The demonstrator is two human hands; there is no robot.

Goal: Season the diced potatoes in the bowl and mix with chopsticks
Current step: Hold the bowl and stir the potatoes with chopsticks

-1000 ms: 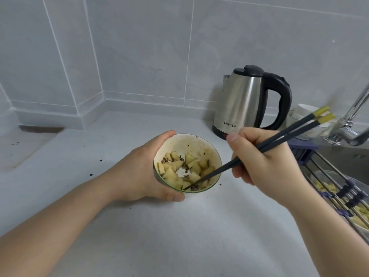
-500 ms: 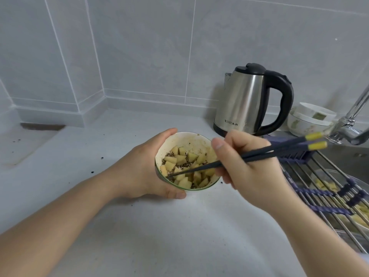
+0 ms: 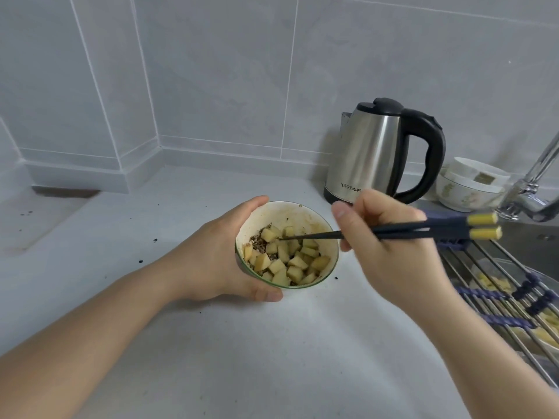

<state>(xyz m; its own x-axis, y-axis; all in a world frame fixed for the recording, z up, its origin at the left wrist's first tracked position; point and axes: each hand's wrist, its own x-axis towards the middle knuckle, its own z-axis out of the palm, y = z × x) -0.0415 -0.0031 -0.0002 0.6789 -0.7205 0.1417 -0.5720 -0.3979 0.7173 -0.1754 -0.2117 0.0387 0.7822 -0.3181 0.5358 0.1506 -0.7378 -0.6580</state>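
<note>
Mixing the seasoned potato cubes

The left hand [image 3: 216, 258] cups the bowl [image 3: 328, 237]; the right hand [image 3: 390, 252], beside it, pinches the chopsticks [image 3: 417, 231], tips among the diced potatoes [image 3: 290, 261]. Seasoning seems still clumped near the left fingers, so the next stir should turn it under.

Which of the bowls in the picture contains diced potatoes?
The green-rimmed bowl gripped by the left hand, with the chopsticks in it. The white bowls stacked beside the kettle show no potatoes.
</note>
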